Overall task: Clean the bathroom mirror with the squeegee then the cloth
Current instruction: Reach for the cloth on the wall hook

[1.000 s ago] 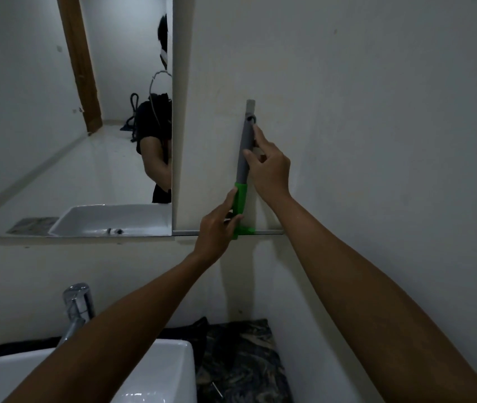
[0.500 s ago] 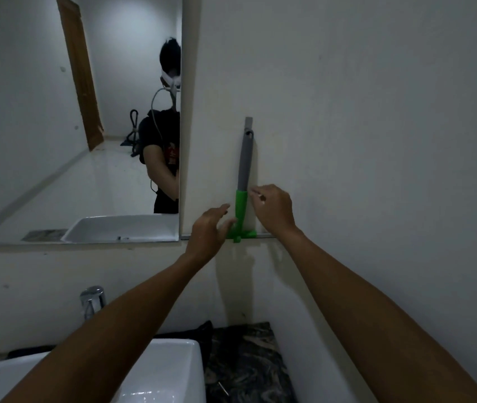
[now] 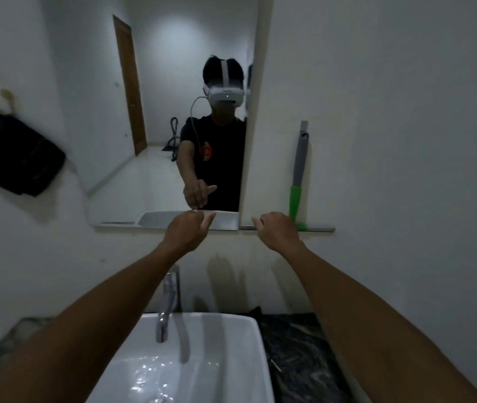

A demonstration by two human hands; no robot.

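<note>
The squeegee [image 3: 299, 170], grey handle over a green lower part, stands upright on the narrow shelf [image 3: 321, 229] and leans on the wall right of the mirror [image 3: 155, 175]. Neither hand touches it. My right hand [image 3: 278, 231] hovers just left of its green base, fingers loosely curled and empty. My left hand [image 3: 186, 231] is at the mirror's lower edge, thumb out, holding nothing. A black cloth [image 3: 13, 155] hangs on the wall left of the mirror.
A white sink [image 3: 231, 359] with a chrome tap [image 3: 167, 303] sits below my arms. Dark marbled counter [image 3: 301, 359] lies to its right. The mirror reflects a person with a headset and a wooden door.
Both hands have let go of the squeegee and dropped away to the left, leaving it standing on the shelf. The view has swung left, bringing the mirror and the black cloth into sight.
</note>
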